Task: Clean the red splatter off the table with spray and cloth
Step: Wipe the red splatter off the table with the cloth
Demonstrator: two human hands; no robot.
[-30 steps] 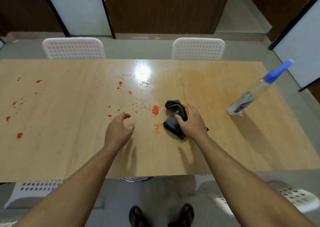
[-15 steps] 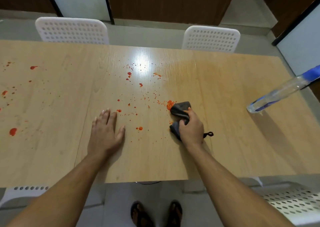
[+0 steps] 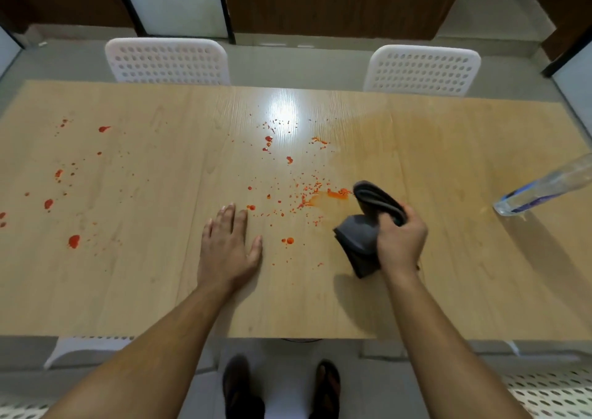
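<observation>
two white chairs face the splattered table; right hand grips cloth, left hand flat.

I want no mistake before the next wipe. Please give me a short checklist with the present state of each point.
1. Right hand grips the dark cloth: ok.
2. Left hand flat on the table, off the red: ok.
3. Red splatter by the cloth removed: not ok.
4. Far-left red spots removed: not ok.
5. Spray bottle stands clear of the wipe: ok.
6. Cloth damp enough: cannot tell.
</observation>
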